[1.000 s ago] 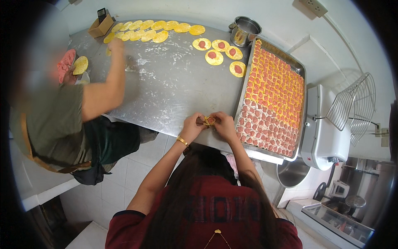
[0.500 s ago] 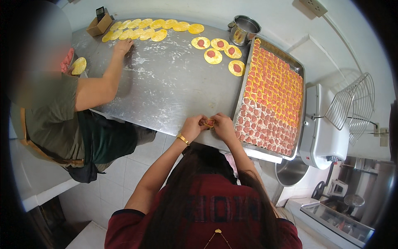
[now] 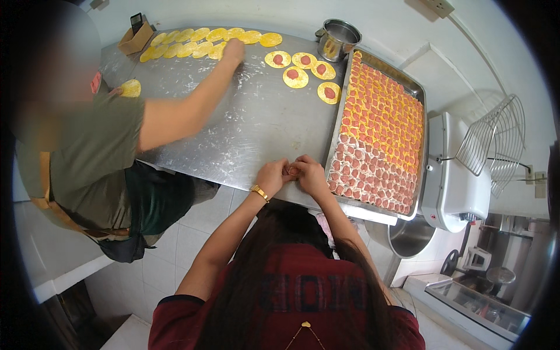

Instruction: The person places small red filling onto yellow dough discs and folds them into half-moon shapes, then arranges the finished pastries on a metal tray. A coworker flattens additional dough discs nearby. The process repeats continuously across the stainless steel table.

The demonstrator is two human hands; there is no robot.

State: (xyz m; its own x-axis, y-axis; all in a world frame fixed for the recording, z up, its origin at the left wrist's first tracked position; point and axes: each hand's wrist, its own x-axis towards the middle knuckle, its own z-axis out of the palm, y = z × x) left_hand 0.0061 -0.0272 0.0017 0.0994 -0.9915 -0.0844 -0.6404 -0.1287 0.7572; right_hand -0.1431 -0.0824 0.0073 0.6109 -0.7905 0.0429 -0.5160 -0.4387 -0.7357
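Note:
My left hand (image 3: 273,178) and my right hand (image 3: 310,175) meet at the table's near edge. Between their curled fingers is a small dumpling (image 3: 293,171) with pinkish filling, mostly covered by the fingertips. Just right of my right hand lies a large metal tray (image 3: 337,122) packed with rows of open-topped dumplings (image 3: 385,116); the far ones have yellow wrappers, the near ones whitish. Farther up the table, several round yellow wrappers (image 3: 296,83) lie flat, each bearing a lump of pink filling.
On the left, a co-worker's hand (image 3: 234,52) reaches over two overlapping rows of plain yellow wrappers (image 3: 201,49). The other hand holds one wrapper (image 3: 130,88). A metal pot (image 3: 338,41) stands behind the tray. A cardboard box (image 3: 135,39) sits at the far left; a white machine (image 3: 458,169) is right.
The co-worker's arm has swept rightward along the rows, and the wrapper in the other hand has shifted right. My hands stay in place, with fingers closer around the dumpling.

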